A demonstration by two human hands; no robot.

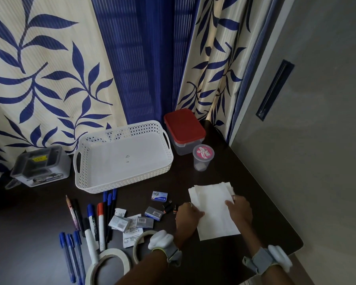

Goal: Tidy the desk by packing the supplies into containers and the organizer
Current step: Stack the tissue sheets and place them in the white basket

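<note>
Both hands rest on a small stack of white paper sheets (212,210) lying flat on the right part of a dark, smooth desk (255,182). The left hand (188,215) lies on the stack's left edge and the right hand (239,208) on its right edge; the fingers bend over the paper, but whether they pinch the sheets or only press on them I cannot tell. Each wrist wears a grey strap with a white lump on it. Behind the paper stands a round clear plastic cup with a pink lid (203,157), and behind that a clear rectangular box with a red lid (184,130). To the left sits a white plastic basket (123,179) with lattice walls and slot handles, its flat floor bare. Further left is a grey organizer (40,165) with open compartments on top. On the desk in front of the basket lie blue pens (109,199), thick markers (95,221) with blue, red and black caps, a pencil (71,210), small staple boxes (159,196), flat packets with barcodes (132,221), small black binder clips (169,207) and rings of pale tape (108,264). More blue pens (72,256) lie near the front edge. Behind the desk hangs a ribbed cream curtain (49,68) printed with blue leaves, with a solid blue stripe in the middle. A plain grey wall (317,99) closes the right side.
</note>
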